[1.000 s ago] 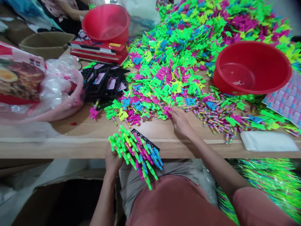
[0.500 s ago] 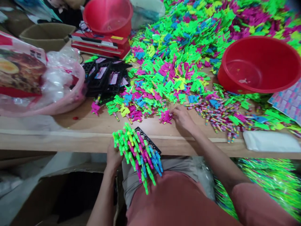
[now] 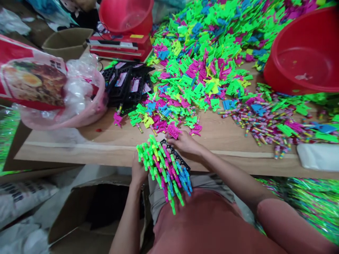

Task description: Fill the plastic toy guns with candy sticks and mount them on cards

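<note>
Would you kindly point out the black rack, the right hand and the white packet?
Black rack (image 3: pixel 182 162): head view, bare strip.
Right hand (image 3: pixel 185 143): head view, its back.
White packet (image 3: pixel 319 157): head view, its top.

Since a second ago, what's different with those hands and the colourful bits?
The right hand moved left, from the edge of the pile toward the black rack, and has a pink piece in its grip. The left hand still holds the rack with its colourful pieces. The red tub stayed beside the pile.
</note>
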Motion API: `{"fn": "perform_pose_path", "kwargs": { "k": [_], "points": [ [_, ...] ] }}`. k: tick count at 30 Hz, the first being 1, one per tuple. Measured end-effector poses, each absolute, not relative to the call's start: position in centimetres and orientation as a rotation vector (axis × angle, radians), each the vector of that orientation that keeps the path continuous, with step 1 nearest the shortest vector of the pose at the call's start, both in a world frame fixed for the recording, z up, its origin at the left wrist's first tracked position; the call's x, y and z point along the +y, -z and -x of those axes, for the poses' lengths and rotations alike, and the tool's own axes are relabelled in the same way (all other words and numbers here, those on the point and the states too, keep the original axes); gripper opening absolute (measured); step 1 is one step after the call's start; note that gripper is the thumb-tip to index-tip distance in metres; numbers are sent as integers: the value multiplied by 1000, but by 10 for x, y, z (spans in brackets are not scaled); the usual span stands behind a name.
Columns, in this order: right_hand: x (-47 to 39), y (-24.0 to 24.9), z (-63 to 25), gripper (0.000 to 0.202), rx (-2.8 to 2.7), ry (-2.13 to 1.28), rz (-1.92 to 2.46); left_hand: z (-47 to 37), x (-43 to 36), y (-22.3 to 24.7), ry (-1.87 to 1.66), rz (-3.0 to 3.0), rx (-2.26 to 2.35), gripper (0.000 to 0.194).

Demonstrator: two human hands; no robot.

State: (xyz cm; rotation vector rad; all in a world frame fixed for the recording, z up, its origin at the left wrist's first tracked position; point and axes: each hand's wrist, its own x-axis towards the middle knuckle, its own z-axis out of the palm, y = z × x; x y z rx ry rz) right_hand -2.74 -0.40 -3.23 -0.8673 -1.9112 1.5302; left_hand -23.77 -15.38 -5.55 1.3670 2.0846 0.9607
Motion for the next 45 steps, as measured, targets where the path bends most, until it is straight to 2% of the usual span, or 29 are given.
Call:
{"fn": "perform_pose_path", "kwargs": {
  "k": [2,14,18,21,26,39,45],
  "points": [
    [-2,39,37,3,-1952,-1515,860,238,-154,56,-955,-1355,2079,40],
    [-11,47,57,15,-2452,-897,678,235,-153,54,-1007,-1411,2064,34],
    [4,33,32,18,-2442,-913,622,238,-152,59,-998,-1430,2089,29],
    [30,23,-12,17,-2368,-837,795,238,-153,61,-981,-1444,2089,30],
    [70,25,-79,17,-2436,-451,1184,236,-153,60,-1014,-1421,2057,32],
    [38,28,-90,21,-2752,-542,870,236,-153,58,-995,-1352,2086,34],
    [22,24,-94,13,-2703,-646,882,234,-152,56,-1009,-1287,2100,28]
  ]
}}
